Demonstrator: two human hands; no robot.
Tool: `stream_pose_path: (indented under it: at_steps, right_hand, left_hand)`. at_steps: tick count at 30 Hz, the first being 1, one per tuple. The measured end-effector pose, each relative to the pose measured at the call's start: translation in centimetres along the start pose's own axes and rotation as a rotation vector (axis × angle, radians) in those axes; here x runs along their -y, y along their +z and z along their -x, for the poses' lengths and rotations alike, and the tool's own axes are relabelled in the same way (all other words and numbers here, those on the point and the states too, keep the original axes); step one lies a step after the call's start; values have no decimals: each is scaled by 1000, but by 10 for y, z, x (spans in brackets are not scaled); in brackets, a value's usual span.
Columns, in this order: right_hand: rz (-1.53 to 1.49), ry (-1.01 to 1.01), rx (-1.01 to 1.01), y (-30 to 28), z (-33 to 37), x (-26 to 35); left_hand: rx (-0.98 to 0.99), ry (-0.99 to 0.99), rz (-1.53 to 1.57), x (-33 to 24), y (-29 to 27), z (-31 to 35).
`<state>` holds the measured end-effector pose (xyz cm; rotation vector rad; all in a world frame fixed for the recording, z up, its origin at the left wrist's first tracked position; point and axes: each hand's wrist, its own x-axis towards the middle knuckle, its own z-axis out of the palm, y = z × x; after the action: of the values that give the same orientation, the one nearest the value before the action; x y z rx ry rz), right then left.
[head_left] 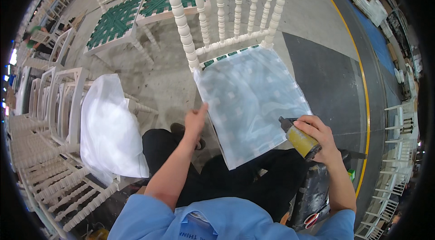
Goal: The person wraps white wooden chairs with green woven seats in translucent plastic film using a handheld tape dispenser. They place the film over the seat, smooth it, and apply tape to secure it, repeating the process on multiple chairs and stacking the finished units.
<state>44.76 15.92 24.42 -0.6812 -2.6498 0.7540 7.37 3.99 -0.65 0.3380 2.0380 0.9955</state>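
In front of me is a white wooden chair (pixel 186 36) with turned spindles. A thin white fabric sheet (pixel 253 99) covers its seat, and green webbing (pixel 229 55) shows at the back edge and faintly through the cloth. At the left edge of the seat, my left hand (pixel 195 121) is closed, its fingertips pinching the fabric's edge. My right hand (pixel 319 138) grips a yellow-and-black staple gun (pixel 302 142) over the right front part of the seat, its black nose pointing left across the cloth.
To my left, a pile of white fabric (pixel 108 127) lies on a chair frame among stacked white chairs (pixel 50 167). Chairs with green webbed seats (pixel 113 21) stand at the far left. Red-handled scissors (pixel 311 220) lie on a dark surface at lower right. A yellow line (pixel 364 104) crosses the floor.
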Motion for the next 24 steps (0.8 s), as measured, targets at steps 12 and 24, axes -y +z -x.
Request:
stream_pose_path:
  at_steps: [12, 24]
  right_hand:
    - [-97, 19, 77, 36, 5, 13]
    - [-195, 159, 640, 120, -72, 14]
  left_hand:
    - [104, 115, -109, 23, 20, 80]
    - [143, 246, 90, 45, 24, 66]
